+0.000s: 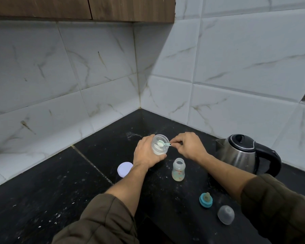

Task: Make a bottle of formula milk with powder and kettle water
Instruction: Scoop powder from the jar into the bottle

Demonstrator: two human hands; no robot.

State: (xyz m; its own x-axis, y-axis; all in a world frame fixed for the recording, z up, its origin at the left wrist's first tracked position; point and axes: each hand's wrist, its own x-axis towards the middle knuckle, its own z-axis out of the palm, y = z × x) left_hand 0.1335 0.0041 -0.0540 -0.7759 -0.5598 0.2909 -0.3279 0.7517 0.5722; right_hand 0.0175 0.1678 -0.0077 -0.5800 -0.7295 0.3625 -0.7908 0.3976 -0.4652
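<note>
Toward the counter's back corner, the left hand (145, 152) gripped the powder jar (159, 150). Over its mouth the right hand (188, 145) pinched the scoop (161, 143) by its handle, which pointed right. The open bottle (178, 170) stood just frontward, beside the right wrist.

L hand (146, 152) wraps the powder jar (160, 148), so jar's left wall & base are hidden. Scoop (163, 143) handle end vanishes betw. R hand (188, 145) fingertips; how full the scoop is, can't tell. Print on bottle (178, 170) too small to read. Kettle (241, 154) bottom edge hidden behind R forearm. Sleeves (102, 221) cut off at bottom edge, cabinet (77, 7) at top, worktop (42, 199) at left & bottom.
</note>
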